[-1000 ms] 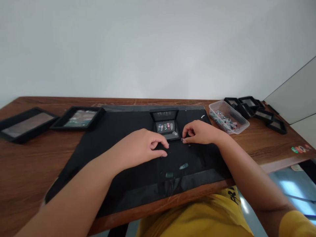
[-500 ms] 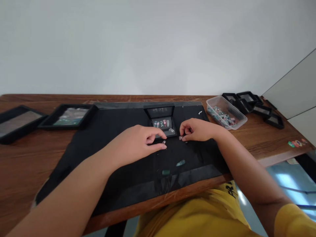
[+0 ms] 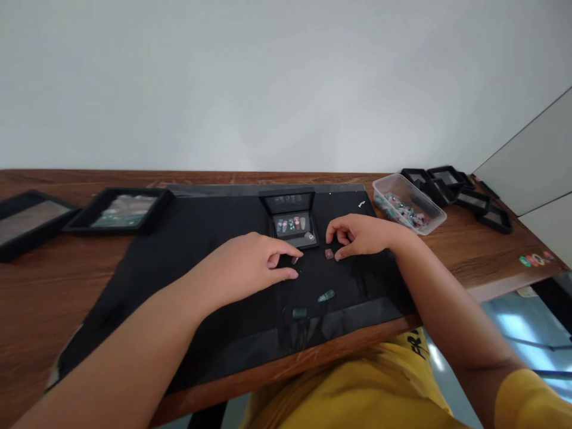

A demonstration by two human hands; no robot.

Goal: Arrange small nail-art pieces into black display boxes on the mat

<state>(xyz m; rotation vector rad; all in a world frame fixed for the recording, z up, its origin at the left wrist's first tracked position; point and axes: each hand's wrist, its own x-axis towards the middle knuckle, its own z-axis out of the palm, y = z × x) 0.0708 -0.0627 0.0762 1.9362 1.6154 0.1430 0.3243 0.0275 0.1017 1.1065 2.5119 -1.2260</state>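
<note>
A small black display case (image 3: 292, 215) stands with its lid raised on the black mat; a row of decorated press-on nails (image 3: 291, 224) shows inside. In front of it, my left hand (image 3: 257, 262) has thumb and index finger apart. A small shiny piece (image 3: 295, 260) is by that index fingertip; whether it clings to the finger cannot be told. My right hand (image 3: 357, 235) is right of the case, thumb and fingers apart. Between their tips a small pinkish square piece (image 3: 329, 254) lies on the mat. Nearer me are a dark green piece (image 3: 299, 313) and a greenish nail-shaped piece (image 3: 326, 295).
A clear plastic tub (image 3: 409, 204) of small colourful pieces stands at the right. Behind it are several black cases (image 3: 447, 176). Two larger black trays (image 3: 118, 210) sit at the left. The black mat (image 3: 214, 220) covers the middle of the wooden table (image 3: 487, 253).
My left thumb and index finger have spread slightly; the shiny piece shows nearer the index fingertip. My right fingers have parted, leaving the pinkish piece on the mat.
</note>
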